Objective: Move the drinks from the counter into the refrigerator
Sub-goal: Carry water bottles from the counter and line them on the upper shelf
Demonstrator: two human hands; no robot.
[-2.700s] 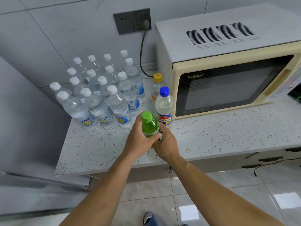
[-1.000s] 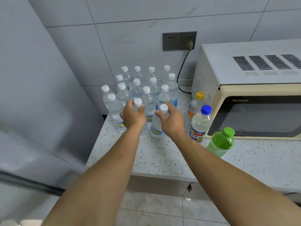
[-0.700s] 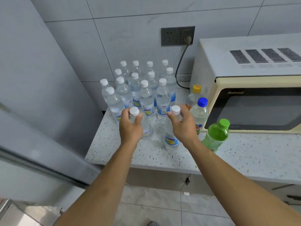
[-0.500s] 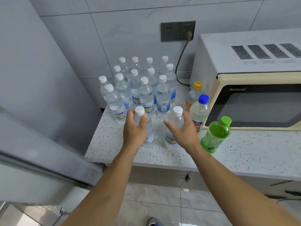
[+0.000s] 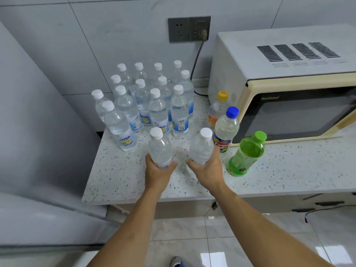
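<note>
My left hand [image 5: 158, 173] grips a clear white-capped water bottle [image 5: 159, 148] around its lower half. My right hand [image 5: 207, 171] holds a second water bottle [image 5: 200, 149] the same way. Both bottles are upright over the speckled counter [image 5: 279, 176], in front of a cluster of several more white-capped water bottles [image 5: 152, 101]. To the right stand a blue-capped bottle [image 5: 225, 128], a yellow-capped bottle [image 5: 218, 107] and a green bottle [image 5: 247, 154]. The grey refrigerator [image 5: 32, 132] fills the left side.
A cream microwave [image 5: 289, 83] stands on the counter at the right, its cord plugged into a wall socket [image 5: 189, 28]. The counter's front edge is just under my wrists. Tiled floor and a shoe toe [image 5: 176, 262] lie below.
Earlier both hands held the green bottle; it now stands by the microwave. Each hand has since taken one water bottle from the cluster and drawn it toward the counter's front edge.
</note>
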